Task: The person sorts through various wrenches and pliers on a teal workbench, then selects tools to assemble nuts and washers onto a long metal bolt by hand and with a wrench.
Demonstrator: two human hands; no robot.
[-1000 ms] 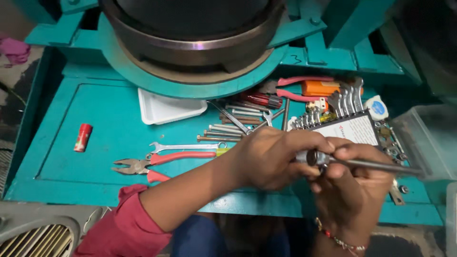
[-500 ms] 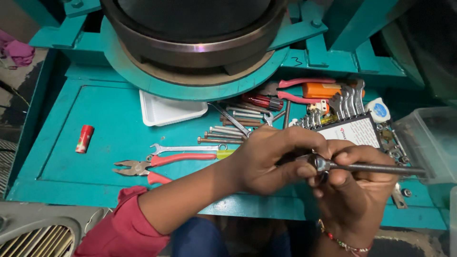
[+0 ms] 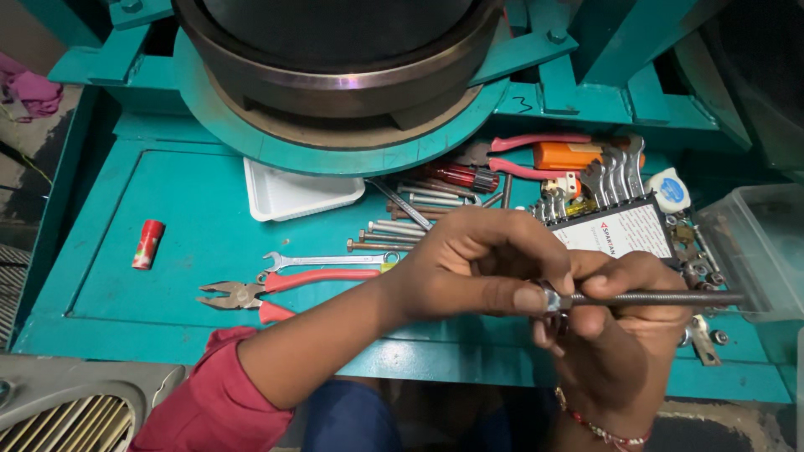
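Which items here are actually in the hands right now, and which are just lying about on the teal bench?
In hand:
long threaded steel bolt
small metal nut at its end
left hand
right hand

Lying about:
red-handled pliers
silver open-ended spanner
white plastic tray
small red cylinder
spanner set

A teal metal bench (image 3: 167, 209) carries red-handled pliers (image 3: 260, 295) and a spanner (image 3: 322, 260) near, a white tray (image 3: 293, 194) far, a red cylinder (image 3: 147, 243) left, loose bolts (image 3: 389, 233) and a spanner set (image 3: 615, 197) right.

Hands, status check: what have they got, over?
Left hand pinching nut at rod end. Right hand gripping threaded rod. Pliers, bolts lie on the bench behind.
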